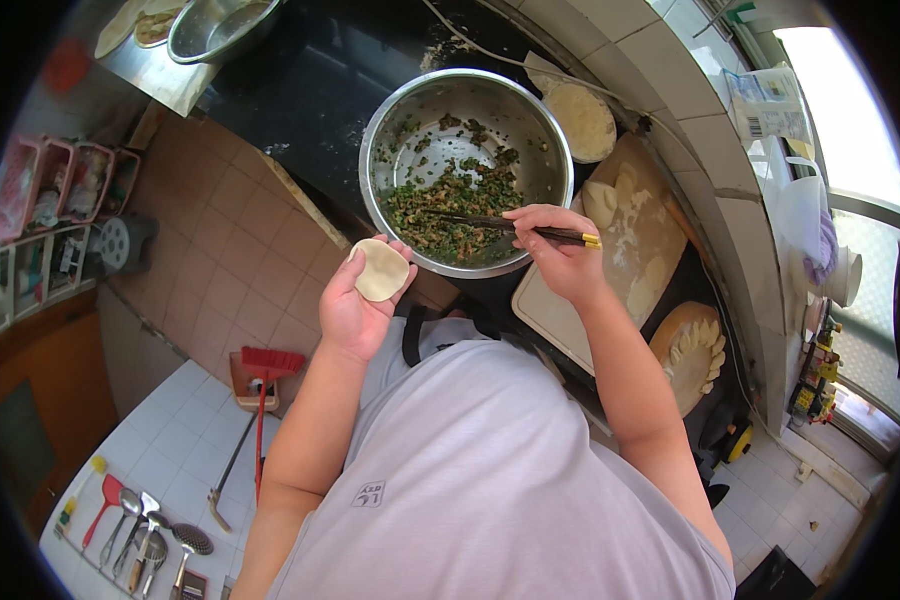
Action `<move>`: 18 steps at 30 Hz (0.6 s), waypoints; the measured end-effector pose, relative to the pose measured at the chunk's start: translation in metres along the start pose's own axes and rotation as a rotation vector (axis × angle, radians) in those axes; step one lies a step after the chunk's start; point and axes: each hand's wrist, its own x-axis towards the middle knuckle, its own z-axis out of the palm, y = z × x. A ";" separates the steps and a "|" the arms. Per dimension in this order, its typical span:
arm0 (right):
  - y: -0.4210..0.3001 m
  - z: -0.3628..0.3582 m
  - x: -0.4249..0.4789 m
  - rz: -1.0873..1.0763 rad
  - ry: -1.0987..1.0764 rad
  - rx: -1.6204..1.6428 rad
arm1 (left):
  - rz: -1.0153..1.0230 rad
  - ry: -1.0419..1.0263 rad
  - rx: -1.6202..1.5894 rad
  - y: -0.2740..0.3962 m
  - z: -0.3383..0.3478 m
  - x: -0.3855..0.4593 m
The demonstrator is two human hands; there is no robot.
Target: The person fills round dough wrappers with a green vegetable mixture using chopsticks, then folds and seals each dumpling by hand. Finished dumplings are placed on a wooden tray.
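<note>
A round dough wrapper [382, 271] lies flat on the palm and fingers of my left hand [354, 311], its thumb resting on the edge. My right hand [562, 251] grips a pair of dark chopsticks [487, 222] with gold-coloured ends. Their tips reach into chopped green and brown filling in a large steel bowl [367, 161]. The filling [457, 202] is heaped on the near side, with scattered bits higher up the wall. My left hand is just outside the bowl's near left rim; my right hand is over its near right rim.
Right of the bowl are a container of flour [579, 120], a floured board [645, 225] with a dough lump [600, 204], and a round tray with dumplings [694, 352] around its edge. Another steel bowl [225, 30] stands at upper left. A cable [495, 58] runs behind the large bowl.
</note>
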 end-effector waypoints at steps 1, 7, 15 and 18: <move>0.000 0.003 0.005 -0.005 -0.010 0.001 | -0.001 -0.005 -0.005 0.000 -0.002 0.001; 0.007 0.013 0.018 -0.037 -0.144 -0.060 | 0.022 0.009 0.005 -0.003 -0.001 -0.001; -0.011 -0.027 -0.010 0.112 -0.002 0.074 | 0.046 0.023 -0.005 -0.006 0.000 -0.004; -0.003 -0.026 -0.010 0.011 -0.076 0.008 | 0.051 0.030 0.007 -0.008 0.001 -0.004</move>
